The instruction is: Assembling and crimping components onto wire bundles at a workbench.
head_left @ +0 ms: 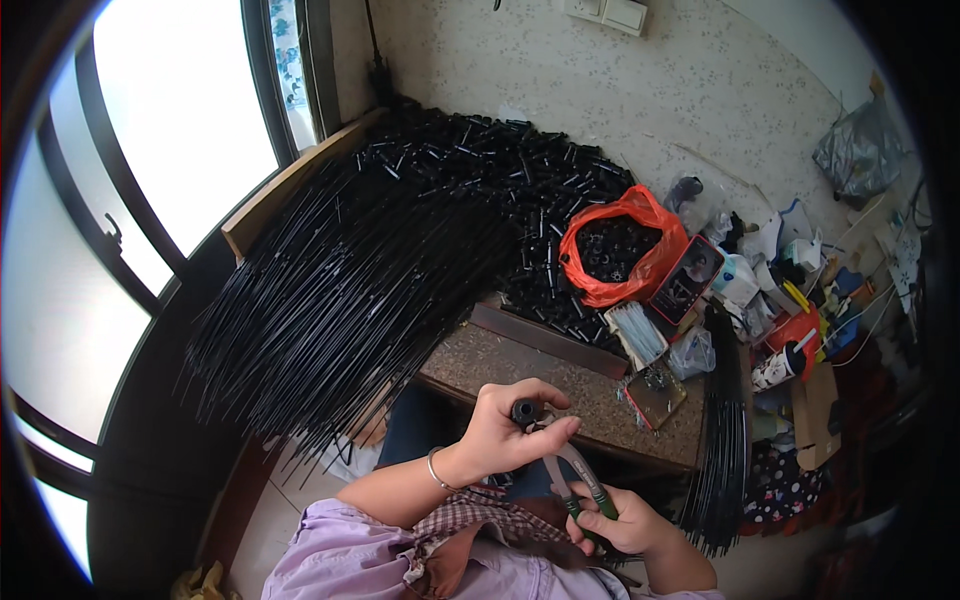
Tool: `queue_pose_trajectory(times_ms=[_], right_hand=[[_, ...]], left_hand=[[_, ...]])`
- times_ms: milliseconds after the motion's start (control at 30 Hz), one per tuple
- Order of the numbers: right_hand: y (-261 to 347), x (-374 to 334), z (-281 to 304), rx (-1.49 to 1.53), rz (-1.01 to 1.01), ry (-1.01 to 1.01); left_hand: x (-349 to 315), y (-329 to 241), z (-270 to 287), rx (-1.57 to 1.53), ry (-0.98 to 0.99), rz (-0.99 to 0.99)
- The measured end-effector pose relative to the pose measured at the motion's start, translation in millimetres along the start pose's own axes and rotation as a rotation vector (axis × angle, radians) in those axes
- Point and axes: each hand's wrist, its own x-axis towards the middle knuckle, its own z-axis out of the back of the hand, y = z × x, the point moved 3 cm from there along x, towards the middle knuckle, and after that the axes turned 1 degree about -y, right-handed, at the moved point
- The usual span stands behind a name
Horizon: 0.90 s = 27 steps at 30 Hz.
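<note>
My left hand (500, 440), with a bangle at its wrist, is closed around a short black tubular part (525, 410). The part's hollow end points up, and the rest of it is hidden in the fingers. Lower and to the right, my right hand (625, 520) grips a pair of pliers (572, 480) by the dark green handles. The jaws reach up to the left hand beside the black part; whether they clamp it I cannot tell. Both hands are in front of the speckled bench top (520, 365).
Long thin black rods (330, 290) overhang the bench at left, beside a heap of short black pieces (500, 160). An orange-red bag (640, 275) of small black parts, a phone (688, 278), cotton swabs (638, 335) and a cup (780, 368) stand right. More black rods (722, 450) hang there.
</note>
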Motion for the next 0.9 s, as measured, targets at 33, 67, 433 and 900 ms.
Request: queue_pose_trajectory(times_ms=[33, 67, 433, 900], right_hand=[[7, -1, -4, -0.001, -0.004, 0.002], [16, -1, -5, -0.327, -0.009, -0.169], [21, 18, -22, -0.652, 0.535, -0.488], [18, 25, -30, -0.678, 0.513, -0.485]], left_hand=[[-1, 2, 0, 0.006, -0.017, 0.016], [-1, 5, 0, 0.011, -0.033, 0.032], [11, -14, 7, -0.049, -0.058, -0.069], [3, -16, 13, 0.008, -0.118, -0.059]])
